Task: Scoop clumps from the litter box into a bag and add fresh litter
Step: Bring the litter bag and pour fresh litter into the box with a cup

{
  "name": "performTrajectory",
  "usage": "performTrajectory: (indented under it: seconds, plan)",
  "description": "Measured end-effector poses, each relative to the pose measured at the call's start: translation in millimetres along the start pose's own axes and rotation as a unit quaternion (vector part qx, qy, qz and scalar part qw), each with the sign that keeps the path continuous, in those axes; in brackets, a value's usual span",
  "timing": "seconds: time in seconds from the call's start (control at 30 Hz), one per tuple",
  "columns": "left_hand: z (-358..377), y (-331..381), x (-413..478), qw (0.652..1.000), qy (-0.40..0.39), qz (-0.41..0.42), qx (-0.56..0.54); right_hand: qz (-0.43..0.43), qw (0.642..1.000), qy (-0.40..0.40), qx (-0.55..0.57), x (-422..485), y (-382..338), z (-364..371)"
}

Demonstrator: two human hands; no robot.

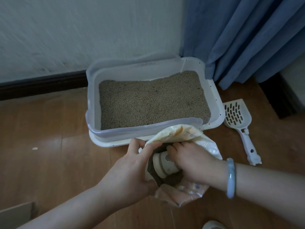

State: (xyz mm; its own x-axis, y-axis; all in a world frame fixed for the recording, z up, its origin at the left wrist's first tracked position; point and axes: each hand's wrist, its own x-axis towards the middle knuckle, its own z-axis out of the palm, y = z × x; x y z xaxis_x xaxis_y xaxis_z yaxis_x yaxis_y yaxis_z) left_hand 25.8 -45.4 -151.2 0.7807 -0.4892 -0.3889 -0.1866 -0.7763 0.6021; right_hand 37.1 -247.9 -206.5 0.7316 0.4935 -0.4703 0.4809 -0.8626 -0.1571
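Head view looks down on my two hands at the mouth of a bag [179, 135] that stands on the wooden floor [49, 138], touching the near edge of the litter box [92, 113]. My left hand [132, 169] pinches the bag's left rim between thumb and curled fingers and holds the mouth open. My right hand [193, 164] is inside the opening with its fingers wrapped over a cream printed cup [162, 164]. The cup lies nearly on its side in the dark granules [171, 180] that fill the bag. Its long axis runs across me, one end toward my left hand and the other hidden under my right palm; I cannot tell which end is the mouth. A pale blue bracelet [230, 177] sits on my right wrist. The litter box is a white rectangular tray with a clear upper rim. Its long side runs left to right, slightly skewed, and its back is against the wall [66, 30]. It holds a level bed of tan litter [151, 103]. Just right of the box a white slotted scoop [237, 116] lies flat on the floor, with its head toward a blue curtain [247, 38] and its handle angled back toward me and to the right.
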Motion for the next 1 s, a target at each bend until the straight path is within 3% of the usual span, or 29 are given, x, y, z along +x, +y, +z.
performTrajectory:
  seconds: [0.1, 0.23, 0.43, 0.57, 0.73, 1.0]
  plan:
    - [0, 2, 2, 1.0, -0.007, 0.002, 0.019, -0.039, 0.998, 0.02, 0.037, 4, 8, 12]
    - [3, 6, 0, 0.999, -0.021, 0.006, 0.041, -0.031, 0.996, 0.002, 0.084, 7, -4, 40]
    - [5, 6, 3, 0.999, -0.018, 0.006, 0.046, -0.024, 0.997, 0.059, 0.037, 13, -18, 42]
    - [2, 5, 5, 0.999, -0.022, 0.01, 0.044, -0.038, 0.984, 0.045, 0.169, 11, -7, 33]
    - [0, 5, 4, 0.997, -0.025, 0.035, 0.057, -0.033, 0.942, 0.035, 0.331, -3, 9, 12]
    - [-6, -1, 3, 0.998, -0.017, 0.063, 0.008, -0.021, 0.92, 0.048, 0.388, -15, 17, 1]
